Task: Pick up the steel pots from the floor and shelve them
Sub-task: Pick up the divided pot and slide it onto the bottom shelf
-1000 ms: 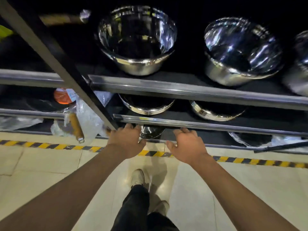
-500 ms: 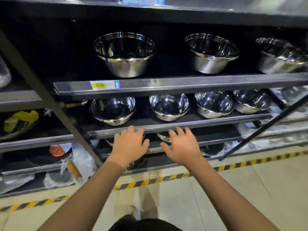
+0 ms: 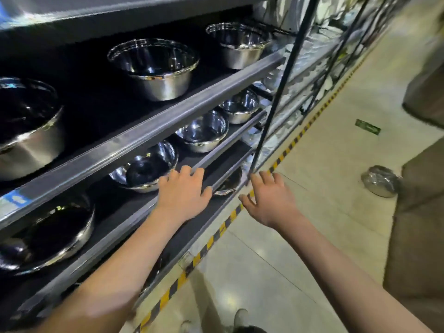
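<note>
A steel pot (image 3: 380, 180) lies on the tiled floor at the right, apart from both hands. Several steel pots stand on the dark shelves: one (image 3: 153, 66) on the upper shelf and one (image 3: 146, 167) on the middle shelf just beyond my left hand. My left hand (image 3: 182, 195) is held out over the middle shelf's front rail (image 3: 230, 138), fingers spread, holding nothing. My right hand (image 3: 270, 200) hovers in the air beside the rack, fingers spread, empty.
A black upright post (image 3: 281, 90) of the rack stands just past my right hand. Yellow-black tape (image 3: 216, 234) runs along the rack's foot. Brown cartons (image 3: 418, 236) stand at the right, close to the floor pot. My shoes (image 3: 240, 318) show at the bottom.
The view has swung right and along the rack. The floor pot and cartons have come into sight. Both hands stay empty and outstretched, the right one now off the shelves.
</note>
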`<state>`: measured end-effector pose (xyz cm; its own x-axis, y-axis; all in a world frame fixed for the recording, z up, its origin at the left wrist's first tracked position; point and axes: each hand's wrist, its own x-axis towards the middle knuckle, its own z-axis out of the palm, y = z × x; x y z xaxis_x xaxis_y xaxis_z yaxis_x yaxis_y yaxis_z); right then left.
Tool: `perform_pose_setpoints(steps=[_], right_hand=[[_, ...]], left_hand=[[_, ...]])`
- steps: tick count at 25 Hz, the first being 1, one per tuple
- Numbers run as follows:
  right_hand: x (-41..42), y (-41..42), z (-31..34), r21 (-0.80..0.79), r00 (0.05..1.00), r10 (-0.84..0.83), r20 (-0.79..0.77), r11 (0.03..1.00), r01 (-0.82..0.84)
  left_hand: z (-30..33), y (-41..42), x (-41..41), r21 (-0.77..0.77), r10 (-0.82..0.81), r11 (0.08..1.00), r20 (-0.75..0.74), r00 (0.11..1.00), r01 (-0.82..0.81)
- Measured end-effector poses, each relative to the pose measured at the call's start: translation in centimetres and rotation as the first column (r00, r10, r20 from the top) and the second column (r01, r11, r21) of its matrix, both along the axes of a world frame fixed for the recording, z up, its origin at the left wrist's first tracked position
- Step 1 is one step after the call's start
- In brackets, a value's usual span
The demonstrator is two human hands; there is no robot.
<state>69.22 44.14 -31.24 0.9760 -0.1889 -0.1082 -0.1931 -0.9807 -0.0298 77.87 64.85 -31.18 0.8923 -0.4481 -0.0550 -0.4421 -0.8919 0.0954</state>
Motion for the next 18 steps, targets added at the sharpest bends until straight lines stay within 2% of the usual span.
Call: perform_pose_setpoints(steps=[3,5,10,14,18], right_hand=[[-4.8,-5.5,0.4,-0.016,0.975,-0.223,0.017,0.975,0.223],[-8.8,-9.0,0.7,-0.011,0.929,-0.369,0.017,0.929,0.369],[-18.7,-18.0,1.5,0.004,0.792,-0.61,0.026,0.792,0.61],[-26.1,-25.1,2.3,-0.033,0.709,-0.703,0.058,0.708,0.705],[-30.1,-30.9,2.7,-0.047,0.67,-0.742,0.033,0.669,0.742]], left_hand=[[0.7,-7.3,-0.1,0.038,-0.193,0.981,0.011,0.981,0.192],[1.4,-12.8,-1.7,0.054,-0.322,0.945,-0.001,0.947,0.321],[2.3,-26.3,-8.0,0.036,-0.548,0.836,0.012,0.837,0.547],[2.7,-36.4,-13.5,0.018,-0.654,0.756,0.043,0.755,0.654],[2.3,-44.3,-16.6,0.037,-0.686,0.728,0.029,0.727,0.685]])
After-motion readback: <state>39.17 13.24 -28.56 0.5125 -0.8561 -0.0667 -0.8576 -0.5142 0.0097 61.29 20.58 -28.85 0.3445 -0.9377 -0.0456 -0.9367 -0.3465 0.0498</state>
